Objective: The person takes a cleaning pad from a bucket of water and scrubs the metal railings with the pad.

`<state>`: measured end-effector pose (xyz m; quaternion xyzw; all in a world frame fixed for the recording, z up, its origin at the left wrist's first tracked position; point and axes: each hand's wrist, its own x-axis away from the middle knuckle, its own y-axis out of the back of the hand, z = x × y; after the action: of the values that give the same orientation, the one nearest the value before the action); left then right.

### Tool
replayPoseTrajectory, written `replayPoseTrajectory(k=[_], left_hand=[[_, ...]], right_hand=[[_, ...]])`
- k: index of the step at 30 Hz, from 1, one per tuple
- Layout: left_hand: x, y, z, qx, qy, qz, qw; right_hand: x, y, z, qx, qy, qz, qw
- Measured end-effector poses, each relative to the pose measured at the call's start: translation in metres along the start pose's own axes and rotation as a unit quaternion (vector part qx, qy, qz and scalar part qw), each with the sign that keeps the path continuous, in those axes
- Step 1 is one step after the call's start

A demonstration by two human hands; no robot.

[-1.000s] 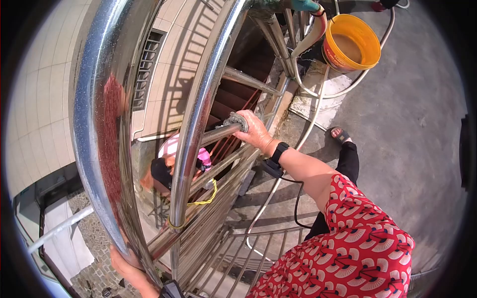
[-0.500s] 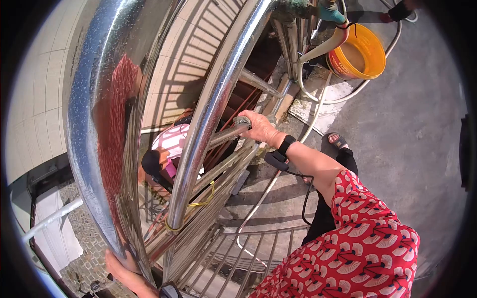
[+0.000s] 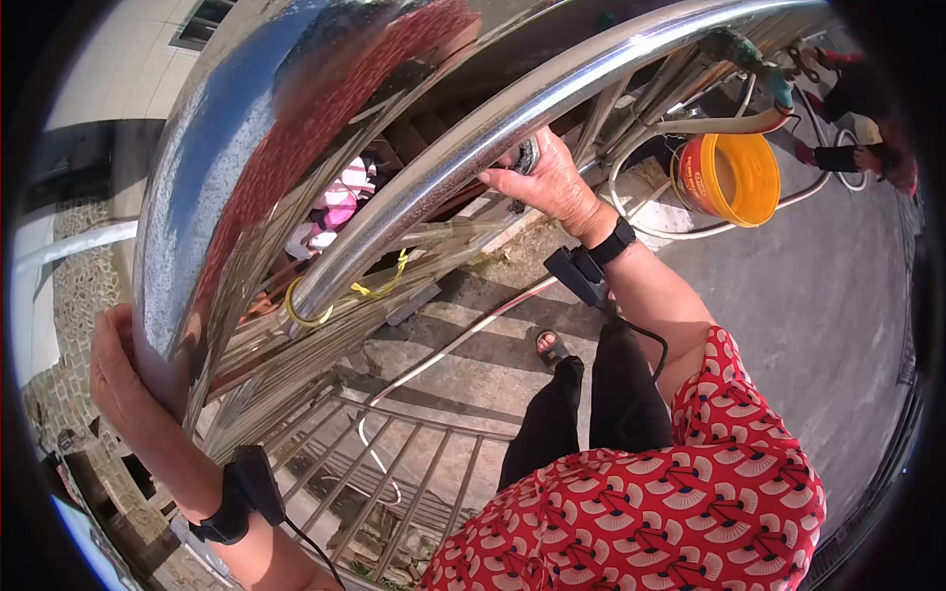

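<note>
A broad, polished steel handrail point(image 3: 187, 231) curves close to me at the left, reflecting red. My left hand point(image 3: 120, 369) curls round its lower end, fingers partly hidden behind the metal. A second shiny steel rail point(image 3: 424, 182) arcs across the middle. Just beneath it, my right hand point(image 3: 562, 192) is closed round a grey, rounded thing point(image 3: 529, 155); whether this is a pad or part of the railing I cannot tell. A yellow tie point(image 3: 308, 313) circles the second rail near its lower end.
An orange bucket point(image 3: 754, 177) stands on the concrete at upper right, beside a pale hose point(image 3: 473, 330). Another person point(image 3: 867, 108) is at the far upper right. Below, behind the rails, a person in a pink-and-white top point(image 3: 345, 192) is partly visible. Railing bars point(image 3: 424, 473) stand in front of me.
My view has turned and shifted. My left hand and forearm show more fully, higher on the left. My right hand has moved up beneath the second rail. A person has come into view at upper right.
</note>
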<state>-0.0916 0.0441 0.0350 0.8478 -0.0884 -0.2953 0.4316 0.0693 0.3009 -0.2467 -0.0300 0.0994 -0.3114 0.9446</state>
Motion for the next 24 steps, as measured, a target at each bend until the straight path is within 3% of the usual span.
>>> replayPoseTrajectory(k=[2, 3, 5, 9, 14, 16, 17, 18, 19, 20, 22, 23, 24], left_hand=[[-0.001, 0.007, 0.005, 0.016, 0.036, -0.019, 0.999], [-0.002, 0.011, 0.011, -0.108, -0.113, 0.002, 0.988], [0.006, 0.011, 0.011, -0.237, -0.248, 0.022, 0.939], [0.035, -0.007, -0.009, -0.261, -0.205, -0.116, 0.936], [0.084, -0.04, 0.024, -0.169, -0.374, -0.233, 0.882], [0.123, -0.065, 0.056, -0.14, -0.395, -0.26, 0.87], [0.151, -0.085, 0.081, -0.133, -0.386, -0.264, 0.874], [0.178, -0.107, 0.101, -0.106, -0.309, -0.272, 0.905], [0.196, -0.13, 0.12, -0.078, -0.231, -0.273, 0.931], [0.204, -0.15, 0.142, -0.07, -0.236, -0.274, 0.93], [0.225, -0.186, 0.175, 0.037, -0.039, -0.284, 0.957], [0.228, -0.2, 0.184, 0.042, -0.033, -0.286, 0.957], [0.226, -0.212, 0.191, 0.201, 0.045, -0.175, 0.963]], right_hand=[[0.001, 0.004, -0.024, -0.01, -0.052, 0.024, 0.998], [0.003, 0.008, -0.04, 0.005, -0.073, 0.037, 0.997], [0.007, 0.015, -0.084, 0.008, -0.073, 0.042, 0.996], [0.016, 0.027, -0.153, 0.056, -0.122, 0.08, 0.988], [0.017, 0.03, -0.166, 0.036, -0.167, 0.08, 0.982], [0.021, 0.028, -0.168, 0.021, -0.156, 0.068, 0.985], [0.021, 0.028, -0.17, -0.003, -0.147, 0.057, 0.988], [0.022, 0.026, -0.167, 0.005, -0.132, 0.051, 0.99], [0.022, 0.024, -0.176, 0.021, -0.058, 0.039, 0.997], [0.024, 0.024, -0.183, 0.02, -0.059, 0.025, 0.998], [0.03, 0.021, -0.182, 0.017, -0.044, 0.009, 0.999], [0.032, 0.02, -0.186, 0.014, -0.021, 0.002, 1.0], [0.034, 0.02, -0.192, 0.02, -0.029, 0.002, 0.999]])
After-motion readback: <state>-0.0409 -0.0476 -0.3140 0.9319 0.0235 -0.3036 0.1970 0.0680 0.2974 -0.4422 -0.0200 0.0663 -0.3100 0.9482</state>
